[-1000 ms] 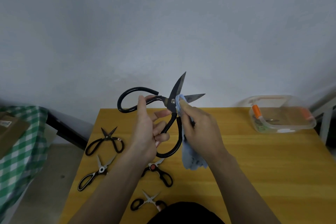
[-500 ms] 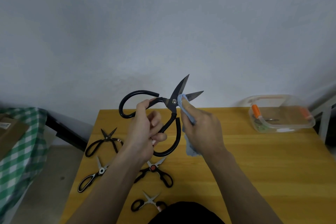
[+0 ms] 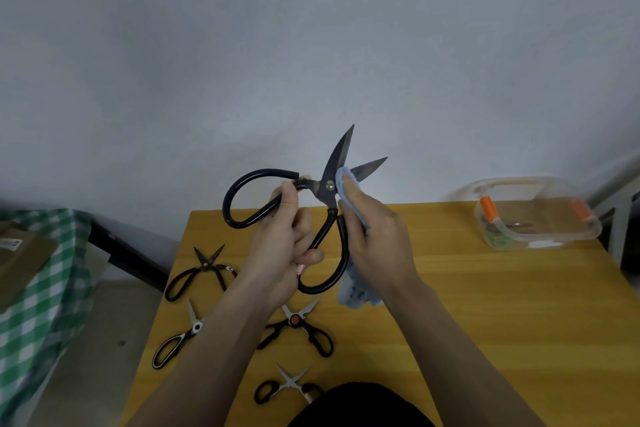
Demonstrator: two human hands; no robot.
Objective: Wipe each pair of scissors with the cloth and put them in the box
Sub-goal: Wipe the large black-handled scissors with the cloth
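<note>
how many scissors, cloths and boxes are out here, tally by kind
scissors: 5, the large black pair held in the hands, plus four on the table
blue cloth: 1
clear plastic box: 1
total: 7

A yellow wooden table (image 3: 485, 305) stands against a plain grey wall (image 3: 311, 28), green checked cloth (image 3: 41, 305) at left

- Dim, flat, even light; colours look muted.
- Soft shadows only, faint on the counter (image 3: 485, 305).
- Wide-angle bending curves the frame's edges.
- Slight softness throughout; the clear box (image 3: 540, 218) looks hazy.
</note>
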